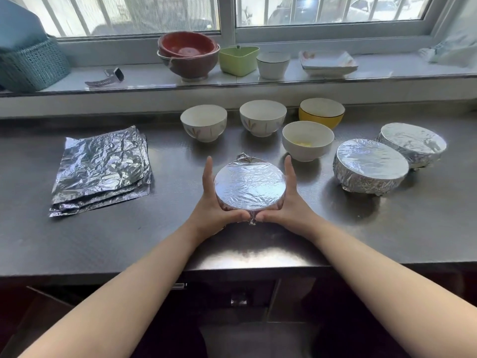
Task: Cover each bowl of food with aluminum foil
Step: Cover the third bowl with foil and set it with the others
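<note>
The left hand (pixel 214 202) and right hand (pixel 286 202) cup a foil-covered bowl (pixel 249 186) between them, fingers straight along its sides, thumbs pressing the foil at its near side. It sits mid-worktop (pixel 129 241), nearer the front edge. Spare foil sheets (pixel 103 171) lie leftward; two wrapped bowls (pixel 370 167) rightward.
</note>
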Motion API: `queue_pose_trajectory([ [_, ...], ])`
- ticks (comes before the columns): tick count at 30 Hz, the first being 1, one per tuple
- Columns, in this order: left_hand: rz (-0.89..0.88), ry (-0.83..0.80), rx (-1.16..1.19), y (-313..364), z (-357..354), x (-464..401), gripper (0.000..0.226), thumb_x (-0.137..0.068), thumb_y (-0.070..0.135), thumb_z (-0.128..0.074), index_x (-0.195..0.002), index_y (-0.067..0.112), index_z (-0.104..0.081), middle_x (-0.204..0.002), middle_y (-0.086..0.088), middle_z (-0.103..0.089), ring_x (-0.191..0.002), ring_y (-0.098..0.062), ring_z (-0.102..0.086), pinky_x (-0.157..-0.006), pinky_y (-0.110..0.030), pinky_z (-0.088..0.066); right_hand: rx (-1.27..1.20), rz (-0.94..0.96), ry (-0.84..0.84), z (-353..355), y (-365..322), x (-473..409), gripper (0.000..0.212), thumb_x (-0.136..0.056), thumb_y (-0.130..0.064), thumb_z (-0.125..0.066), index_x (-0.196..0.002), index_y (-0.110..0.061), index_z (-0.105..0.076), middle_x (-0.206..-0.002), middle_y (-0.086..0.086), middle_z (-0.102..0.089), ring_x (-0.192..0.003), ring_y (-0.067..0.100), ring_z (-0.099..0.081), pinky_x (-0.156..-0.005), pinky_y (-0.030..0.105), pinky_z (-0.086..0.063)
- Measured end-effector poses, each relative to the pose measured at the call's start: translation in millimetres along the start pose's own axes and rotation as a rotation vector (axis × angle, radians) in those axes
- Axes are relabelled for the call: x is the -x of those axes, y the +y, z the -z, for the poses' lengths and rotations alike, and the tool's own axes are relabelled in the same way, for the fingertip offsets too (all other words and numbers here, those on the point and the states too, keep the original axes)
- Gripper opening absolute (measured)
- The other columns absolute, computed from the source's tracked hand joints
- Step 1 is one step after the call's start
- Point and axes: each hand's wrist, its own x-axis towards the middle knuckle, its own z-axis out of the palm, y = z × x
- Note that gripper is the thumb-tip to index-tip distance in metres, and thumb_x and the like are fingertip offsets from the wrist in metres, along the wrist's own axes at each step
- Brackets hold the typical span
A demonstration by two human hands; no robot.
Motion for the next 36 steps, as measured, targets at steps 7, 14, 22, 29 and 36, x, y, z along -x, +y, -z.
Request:
queue_pose_trajectory([
  [7, 0.000, -0.061, -0.099, 0.8, 7.6, 2.3, 0.140, -0.053, 0.026, -0.086, -0.137, 0.060, 0.020, -0.145, 0.006, -0.037, -0.134, -0.018, -0.046, -0.107, -0.048, -0.043, 0.056, 0.030, -0.062, 7.6, 8.3, -2.7, 0.141, -0.074, 0.020, -0.071, -0.140, -0.045, 0.036, -0.081, 0.006, -0.076, -0.078, 0.025, -0.075, -0.077, 0.025, -0.056],
  [14, 0.098, -0.122, -0.159, 6.8, 10.6, 3.6, 0.142, -0.062, 0.008, -0.085, -0.133, 0.058, 0.026, -0.145, 0.023, -0.030, -0.135, -0.007, -0.040, -0.111, -0.048, -0.035, 0.280, -0.025, 0.009, 14.9, 10.3, -2.4, 0.155, -0.042, -0.047, -0.098, -0.137, -0.065, 0.023, -0.157, 0.029, -0.017, -0.139, 0.038, -0.040, -0.109, 0.057, -0.039],
  [22, -0.004, -0.096, -0.406, 37.4, 42.4, -0.7, 0.113, -0.066, 0.094, -0.030, -0.154, 0.027, -0.009, -0.157, 0.018, -0.007, -0.143, 0.003, -0.008, -0.114, -0.021, -0.006, 0.571, 0.030, 0.056, 23.8, -34.0, 14.9, 0.136, -0.056, -0.059, -0.079, -0.150, -0.044, 0.019, -0.162, -0.015, 0.009, -0.147, -0.003, 0.005, -0.121, 0.032, -0.005],
  [29, -0.204, -0.150, -0.732, 72.4, 15.1, -77.7, 0.041, -0.105, 0.025, -0.032, -0.140, 0.012, -0.048, -0.146, -0.005, -0.047, -0.139, -0.018, -0.035, -0.115, -0.030, -0.023, 0.765, 0.092, 0.018, 0.5, -69.0, -15.1, 0.126, -0.070, -0.056, -0.078, -0.156, -0.021, 0.007, -0.164, -0.005, 0.007, -0.149, 0.006, 0.005, -0.120, 0.028, -0.004],
  [36, -0.020, -0.235, -0.758, 49.3, 5.8, -94.0, 0.038, -0.103, 0.019, -0.037, -0.137, 0.011, -0.051, -0.136, -0.006, -0.057, -0.125, -0.020, -0.051, -0.101, -0.025, -0.035, 0.915, 0.008, -0.025, -4.5, -63.8, -19.0, 0.129, -0.069, -0.063, -0.075, -0.156, -0.013, 0.005, -0.165, 0.003, 0.002, -0.151, 0.014, 0.003, -0.119, 0.027, -0.002],
])
